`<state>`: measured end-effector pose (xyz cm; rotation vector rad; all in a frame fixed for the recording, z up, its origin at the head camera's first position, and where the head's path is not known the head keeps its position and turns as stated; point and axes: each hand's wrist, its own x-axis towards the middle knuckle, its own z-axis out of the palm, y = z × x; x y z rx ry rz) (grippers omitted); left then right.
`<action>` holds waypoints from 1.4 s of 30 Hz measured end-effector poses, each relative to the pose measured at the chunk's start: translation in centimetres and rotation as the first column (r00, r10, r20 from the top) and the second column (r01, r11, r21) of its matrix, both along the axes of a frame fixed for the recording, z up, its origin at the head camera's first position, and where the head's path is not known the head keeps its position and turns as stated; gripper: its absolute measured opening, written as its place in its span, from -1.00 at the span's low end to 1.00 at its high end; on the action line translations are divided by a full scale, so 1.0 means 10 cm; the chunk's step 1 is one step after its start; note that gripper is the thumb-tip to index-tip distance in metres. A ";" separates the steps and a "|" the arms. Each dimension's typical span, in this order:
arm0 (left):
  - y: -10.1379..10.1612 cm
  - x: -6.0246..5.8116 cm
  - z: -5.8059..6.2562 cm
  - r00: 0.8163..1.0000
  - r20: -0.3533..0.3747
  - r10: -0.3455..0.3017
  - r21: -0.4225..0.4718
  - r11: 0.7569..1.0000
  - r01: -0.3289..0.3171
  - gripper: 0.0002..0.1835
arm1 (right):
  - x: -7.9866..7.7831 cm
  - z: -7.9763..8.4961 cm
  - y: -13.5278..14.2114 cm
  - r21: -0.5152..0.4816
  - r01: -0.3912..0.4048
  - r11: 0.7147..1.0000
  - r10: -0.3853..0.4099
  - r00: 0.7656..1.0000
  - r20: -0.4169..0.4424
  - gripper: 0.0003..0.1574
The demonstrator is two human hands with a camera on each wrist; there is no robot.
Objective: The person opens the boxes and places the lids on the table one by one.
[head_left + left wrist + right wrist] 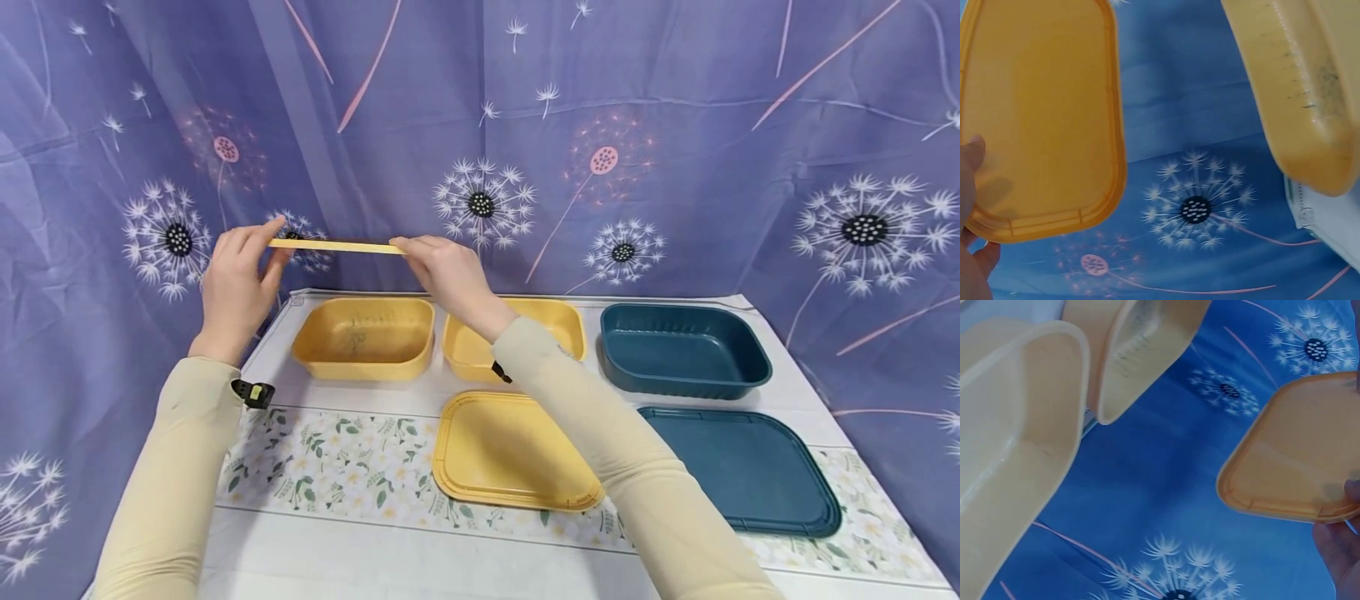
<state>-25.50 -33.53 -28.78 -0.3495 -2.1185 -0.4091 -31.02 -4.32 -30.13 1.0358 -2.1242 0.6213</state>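
Both hands hold a yellow plastic lid (337,246) up in the air, seen edge-on in the head view. The left hand (236,279) pinches one end between thumb and fingers. At the opposite end the right hand (453,279) grips the rim. In the left wrist view the broad face of the lid (1047,112) shows, with a raised lip along its border. The right wrist view catches the other end of the lid (1291,450). Below and slightly behind the hands stand a left yellow container (367,371) and a second yellow container (468,367), partly covered by the right forearm.
A dark blue container (682,383) stands at the back right of the table. In front of it lies a dark blue lid (750,475), and left of that another yellow lid (510,450), both partly behind the right sleeve. A purple dandelion curtain (675,67) hangs behind.
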 end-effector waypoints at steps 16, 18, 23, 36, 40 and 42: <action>0.05 0.31 0.31 0.990 -0.120 -0.072 0.107 0.991 0.085 -0.55 | 0.22 0.20 0.14 -0.144 -0.149 0.978 0.140 0.988 -0.071 -0.66; 0.05 0.35 0.34 0.990 -0.121 -0.073 0.125 0.988 0.088 -0.53 | 0.25 0.22 0.15 -0.151 -0.157 0.976 0.149 0.987 -0.062 -0.65; 0.07 0.43 0.40 0.991 -0.122 -0.057 0.182 0.980 0.078 -0.51 | 0.32 0.25 0.16 -0.180 -0.188 0.966 0.187 0.982 -0.027 -0.62; 0.20 0.63 0.51 0.992 -0.123 -0.024 0.274 0.960 0.058 -0.51 | 0.41 0.29 0.14 -0.242 -0.243 0.940 0.249 0.969 -0.006 -0.60; 0.14 0.62 0.48 0.993 -0.113 -0.034 0.263 0.963 0.063 -0.49 | 0.42 0.27 0.14 -0.249 -0.249 0.936 0.259 0.966 0.007 -0.61; 0.11 0.62 0.45 0.994 -0.099 -0.035 0.255 0.965 0.060 -0.49 | 0.43 0.25 0.14 -0.249 -0.249 0.936 0.262 0.965 0.018 -0.60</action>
